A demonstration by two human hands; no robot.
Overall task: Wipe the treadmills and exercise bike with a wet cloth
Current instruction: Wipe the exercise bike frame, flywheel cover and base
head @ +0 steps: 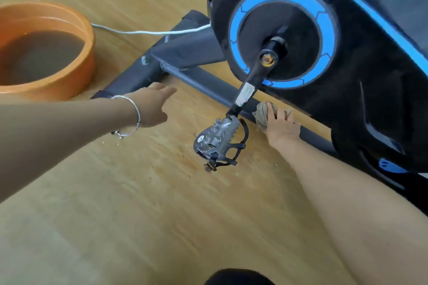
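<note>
Pressing down on a crumpled grey-brown cloth [264, 114], the right hand [281, 126] holds it against the exercise bike's [361, 58] low frame bar [208, 81], fingers spread and bent over the wad so that cloth bulges out past the fingertips on the far side. That bar has its long axis running diagonally across the wooden floor [143, 192], from the cross foot [148, 76] at the left end of the bike towards the lower right under the black housing. The cloth sits on the bar just right of the crank arm [249, 90], under the blue ring [328, 37] on the housing's side.

The crank points down and to the left from its hub, ending in a grey pedal [217, 139] with a black strap; the pedal hangs just above the floor, between the two hands and nearer the right one.

The left hand [150, 104] reaches out over the floor with fingers extended and loosely together, holding nothing, its fingertips close to the cross foot; whether they touch it cannot be told. A silver bangle [133, 115] circles that wrist.

An orange basin [89, 37] of murky water stands on the floor at the left, beside the cross foot. A white cord [139, 32] trails across the floor behind it to the bike.
</note>
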